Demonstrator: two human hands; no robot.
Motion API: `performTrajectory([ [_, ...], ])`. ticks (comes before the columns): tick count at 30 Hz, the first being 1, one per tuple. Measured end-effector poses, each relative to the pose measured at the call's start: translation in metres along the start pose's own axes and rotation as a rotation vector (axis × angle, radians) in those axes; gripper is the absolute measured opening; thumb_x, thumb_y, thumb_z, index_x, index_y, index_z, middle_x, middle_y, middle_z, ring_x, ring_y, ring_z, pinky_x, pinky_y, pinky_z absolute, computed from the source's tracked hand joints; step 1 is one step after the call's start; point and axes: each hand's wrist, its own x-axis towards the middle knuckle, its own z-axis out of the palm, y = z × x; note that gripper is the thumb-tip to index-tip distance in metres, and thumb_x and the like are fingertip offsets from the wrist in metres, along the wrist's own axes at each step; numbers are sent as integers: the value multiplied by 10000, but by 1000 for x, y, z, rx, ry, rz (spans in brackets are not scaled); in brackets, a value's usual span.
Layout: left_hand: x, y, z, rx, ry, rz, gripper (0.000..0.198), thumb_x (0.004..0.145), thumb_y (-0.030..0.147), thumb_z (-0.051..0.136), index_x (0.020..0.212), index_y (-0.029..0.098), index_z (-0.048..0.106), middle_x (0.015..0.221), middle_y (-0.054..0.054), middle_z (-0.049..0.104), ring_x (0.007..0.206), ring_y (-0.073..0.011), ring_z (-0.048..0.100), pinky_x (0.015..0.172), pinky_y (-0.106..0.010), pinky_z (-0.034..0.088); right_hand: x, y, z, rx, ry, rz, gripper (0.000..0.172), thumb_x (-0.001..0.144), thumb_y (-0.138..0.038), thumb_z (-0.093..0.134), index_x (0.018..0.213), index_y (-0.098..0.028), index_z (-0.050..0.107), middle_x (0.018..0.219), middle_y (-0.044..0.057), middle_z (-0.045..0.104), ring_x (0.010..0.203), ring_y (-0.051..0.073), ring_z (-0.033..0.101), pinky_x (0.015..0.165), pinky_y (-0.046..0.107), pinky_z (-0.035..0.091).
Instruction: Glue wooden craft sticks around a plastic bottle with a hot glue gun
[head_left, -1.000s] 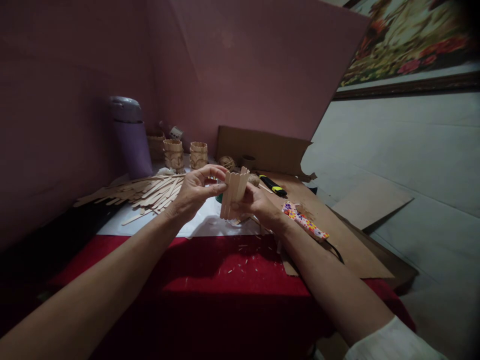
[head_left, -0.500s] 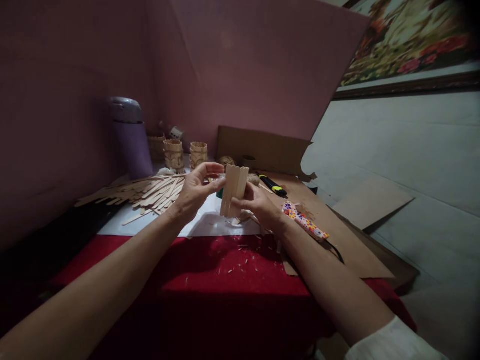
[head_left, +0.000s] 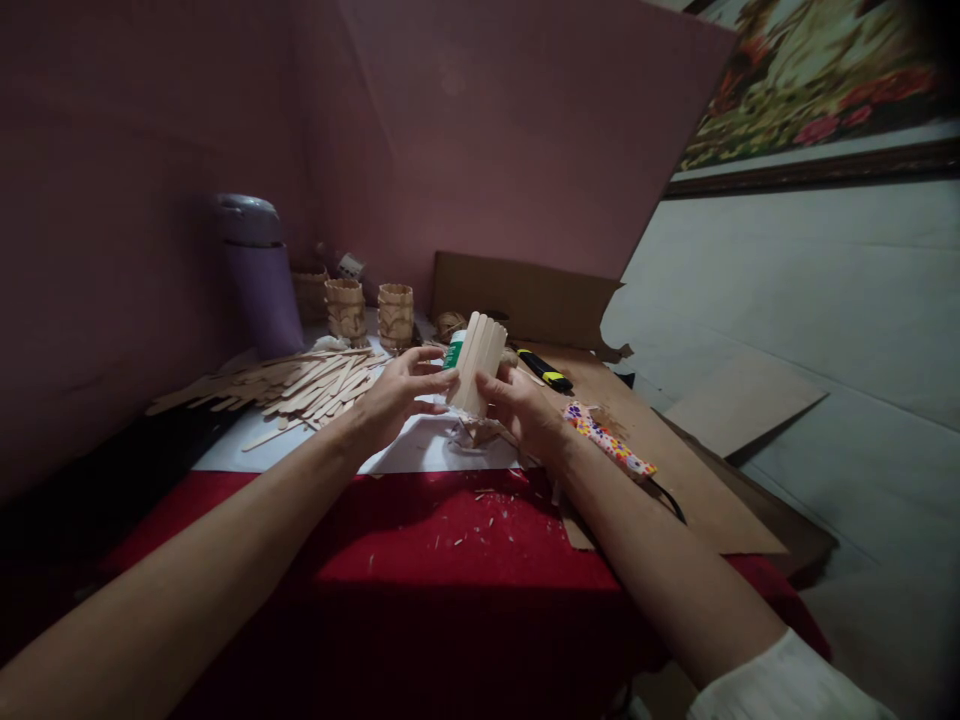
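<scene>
In the middle of the frame, the tilted row of sticks [head_left: 481, 358] is pinched by the right hand [head_left: 519, 402], thumb in front, while the left hand [head_left: 409, 396], fingers parted, hovers at its left edge, perhaps touching; light, even pressure should keep it aligned.

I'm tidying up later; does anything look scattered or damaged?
Yes: pale scraps lie strewn like litter on the red cloth, and the upright cardboard behind has a ragged right edge, as if torn.
</scene>
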Motion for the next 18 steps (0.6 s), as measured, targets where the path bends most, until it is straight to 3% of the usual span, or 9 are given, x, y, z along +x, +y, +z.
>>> performTrajectory([
  [7,1,-2,-1,5,-33,11,515,673,361,824,1099,184,595,1104,-117,626,937,-251,629,686,-368,536,1,1,0,-60,36,15,694,669,-549,807,1225,-190,598,1152,138,692,979,278,661,708,377,571],
  [13,-1,-2,2,66,-91,12,735,614,326,859,1261,180,543,1196,-157,615,923,-263,668,740,-403,553,1,-1,1,-93,75,48,727,657,-587,804,1227,-193,584,1105,140,699,916,269,663,613,336,555],
  [18,-1,-1,5,43,-82,3,719,608,265,835,1259,158,549,1164,-157,632,908,-268,672,699,-397,572,3,1,1,-126,92,29,748,640,-668,776,1178,-179,600,1078,147,692,914,270,662,616,333,549],
])
